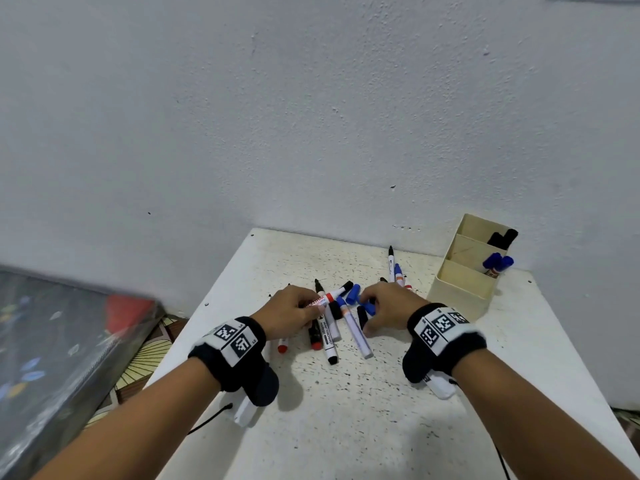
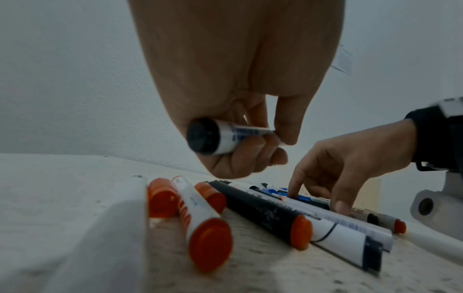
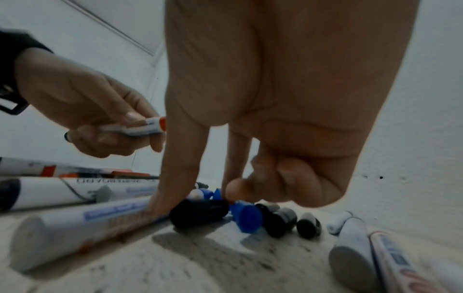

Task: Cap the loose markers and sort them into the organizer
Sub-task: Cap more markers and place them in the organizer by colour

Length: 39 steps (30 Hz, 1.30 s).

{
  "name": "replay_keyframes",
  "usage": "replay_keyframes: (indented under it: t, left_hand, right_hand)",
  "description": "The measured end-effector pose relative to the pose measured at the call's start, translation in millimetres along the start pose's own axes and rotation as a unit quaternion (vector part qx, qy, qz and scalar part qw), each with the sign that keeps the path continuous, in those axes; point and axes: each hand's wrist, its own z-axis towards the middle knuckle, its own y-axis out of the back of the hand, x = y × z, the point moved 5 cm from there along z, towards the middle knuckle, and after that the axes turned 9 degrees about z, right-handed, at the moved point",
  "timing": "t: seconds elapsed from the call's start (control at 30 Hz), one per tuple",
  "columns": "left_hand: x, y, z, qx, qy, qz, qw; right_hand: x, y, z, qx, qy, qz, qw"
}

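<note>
Left of the heap of loose markers (image 1: 332, 323) on the speckled white table (image 1: 346, 410): left hand (image 1: 291, 311), fingers curled round a white whiteboard marker with a red collar and bare black tip (image 1: 329, 297), lifted off the tabletop. Just right of the heap: right hand (image 1: 389, 306), thumb and forefinger reaching down among the loose blue cap (image 3: 246, 217) and black cap (image 3: 198, 213); actual pinch not discernible. Further right of the heap, near the wall: cream three-compartment cardboard organizer (image 1: 460, 289), with capped black markers (image 1: 502, 239) in its rear compartment, blue ones (image 1: 497, 263) in the middle.
</note>
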Motion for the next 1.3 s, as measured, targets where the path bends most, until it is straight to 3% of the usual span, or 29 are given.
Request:
replay_keyframes:
  t: [0.13, 0.23, 0.33, 0.4, 0.53, 0.77, 0.93, 1.0, 1.07, 1.13, 1.3]
  left_hand:
    - [-2, -3, 2, 0.003, -0.007, -0.016, 1.0]
    - [-1, -2, 2, -0.002, -0.006, -0.018, 1.0]
    - [1, -2, 2, -0.003, -0.004, -0.031, 1.0]
    - [0, -3, 3, -0.005, -0.004, -0.041, 0.999]
    - [-7, -4, 6, -0.016, -0.024, -0.053, 0.998]
    - [-1, -2, 3, -0.03, -0.023, -0.047, 0.998]
    - [1, 2, 0, -0.021, -0.016, -0.034, 0.999]
    - [8, 5, -3, -0.027, -0.008, -0.025, 0.999]
    - [15, 7, -4, -0.033, -0.006, -0.019, 0.999]
    - [21, 9, -6, -0.034, 0.0, -0.016, 0.999]
    - [20, 11, -7, -0.039, 0.006, -0.019, 0.999]
  right_hand:
    - [2, -2, -2, -0.02, 0.0, -0.023, 1.0]
    - [7, 9, -8, -0.086, 0.02, 0.102, 0.991]
    - [5, 24, -15, -0.207, 0.03, 0.299, 0.931]
    - [7, 26, -19, -0.245, 0.033, 0.343, 0.906]
    - [21, 11, -19, -0.223, 0.039, 0.385, 0.895]
    - [36, -1, -18, -0.174, 0.048, 0.504, 0.845]
    - [23, 10, -11, -0.226, -0.007, 0.547, 0.806]
    - [13, 15, -6, -0.223, -0.027, 0.473, 0.852]
    - [9, 12, -1, -0.167, -0.032, 0.348, 0.922]
    - [8, 4, 3, -0.115, -0.027, 0.217, 0.969]
    - [25, -2, 9, -0.131, 0.032, 0.066, 0.989]
